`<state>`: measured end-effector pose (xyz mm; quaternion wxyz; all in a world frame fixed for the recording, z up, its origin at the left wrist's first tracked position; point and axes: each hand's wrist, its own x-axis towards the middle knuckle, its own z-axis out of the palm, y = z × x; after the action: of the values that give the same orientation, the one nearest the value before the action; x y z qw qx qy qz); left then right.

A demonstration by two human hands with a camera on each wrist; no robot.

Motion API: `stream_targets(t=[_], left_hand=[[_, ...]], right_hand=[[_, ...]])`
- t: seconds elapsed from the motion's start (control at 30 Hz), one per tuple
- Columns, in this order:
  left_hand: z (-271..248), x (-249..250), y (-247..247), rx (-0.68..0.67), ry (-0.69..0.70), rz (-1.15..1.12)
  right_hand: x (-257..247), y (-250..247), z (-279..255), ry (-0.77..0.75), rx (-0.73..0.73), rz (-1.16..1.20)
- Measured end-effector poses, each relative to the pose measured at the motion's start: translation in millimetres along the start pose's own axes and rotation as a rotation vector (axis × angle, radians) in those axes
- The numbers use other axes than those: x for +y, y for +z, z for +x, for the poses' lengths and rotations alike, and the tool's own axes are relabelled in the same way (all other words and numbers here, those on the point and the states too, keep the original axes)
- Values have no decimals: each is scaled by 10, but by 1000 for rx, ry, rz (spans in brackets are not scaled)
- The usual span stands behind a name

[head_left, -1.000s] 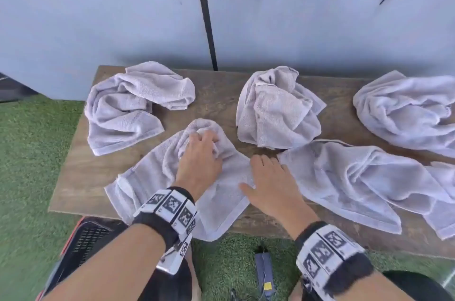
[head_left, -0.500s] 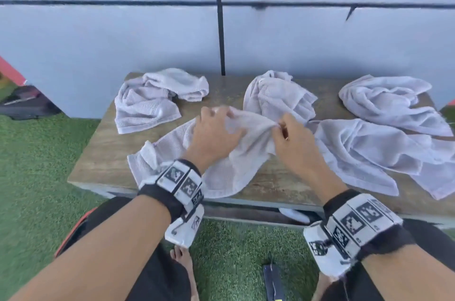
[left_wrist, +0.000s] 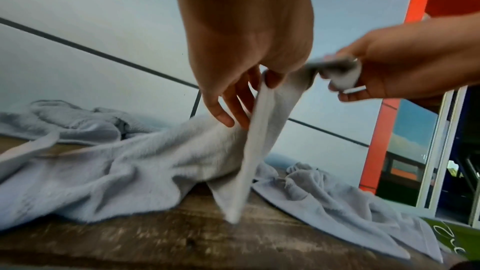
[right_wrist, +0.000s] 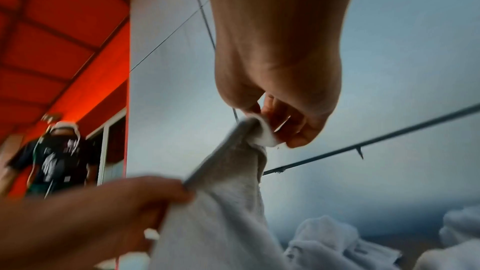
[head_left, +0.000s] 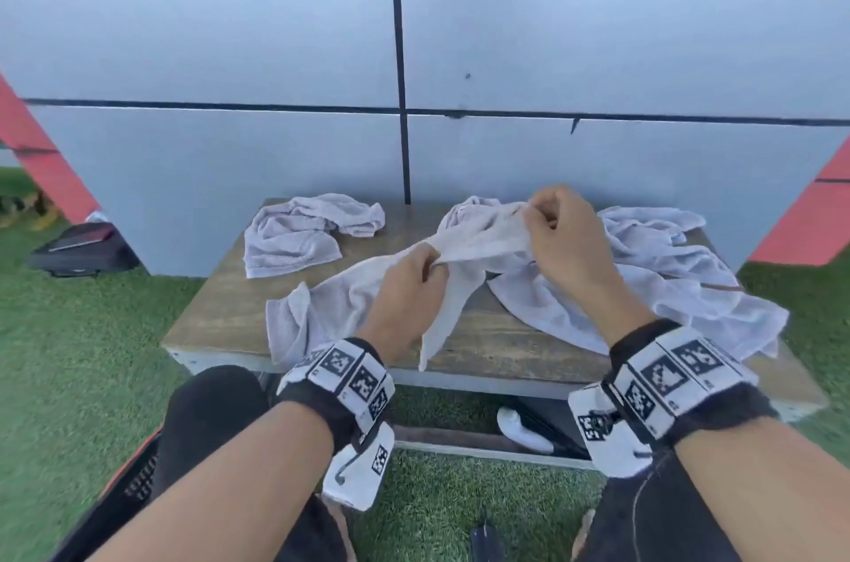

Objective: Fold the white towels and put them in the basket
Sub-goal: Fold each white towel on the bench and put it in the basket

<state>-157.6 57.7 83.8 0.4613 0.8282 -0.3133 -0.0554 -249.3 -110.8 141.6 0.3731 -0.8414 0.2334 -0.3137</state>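
Both hands lift one white towel [head_left: 464, 246] by its top edge above the wooden table [head_left: 221, 313]. My left hand [head_left: 425, 269] pinches the edge between thumb and fingers, seen from below as the left hand [left_wrist: 262, 81] with the towel [left_wrist: 155, 163] trailing onto the table. My right hand [head_left: 536, 219] pinches the towel's corner higher and further right; the right hand [right_wrist: 270, 130] grips a bunched corner of the towel [right_wrist: 228, 192]. The towel's lower part still lies on the table and hangs over its front edge. The basket [head_left: 133, 476] shows at the lower left by my knee.
A crumpled towel [head_left: 299, 235] lies at the table's back left, and more towels [head_left: 667, 285] spread over its right side. Behind stands a grey panelled wall [head_left: 276, 55]. Green turf surrounds the table; a dark bag [head_left: 80, 246] sits at the left. Another person [right_wrist: 57, 157] stands further off.
Both hands went from resting on the towel to pinching its edge and raising it; the right hand rose higher and rightward, drawing the edge taut between them. The head view tilted upward.
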Motion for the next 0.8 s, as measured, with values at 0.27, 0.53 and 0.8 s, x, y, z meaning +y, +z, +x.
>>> stream_targets(t=[0.27,0.53,0.8], left_hand=[[28,568,-1,-97,224,-113],[156,192,-302,-76,170,110],[335,359,-168,-150,320,-42]], right_hand=[[-100,-43,-334,-267,-292,-223],[-5,-284,-228,-60,23,-167],[50,-4,-178,-198,-269,-189]])
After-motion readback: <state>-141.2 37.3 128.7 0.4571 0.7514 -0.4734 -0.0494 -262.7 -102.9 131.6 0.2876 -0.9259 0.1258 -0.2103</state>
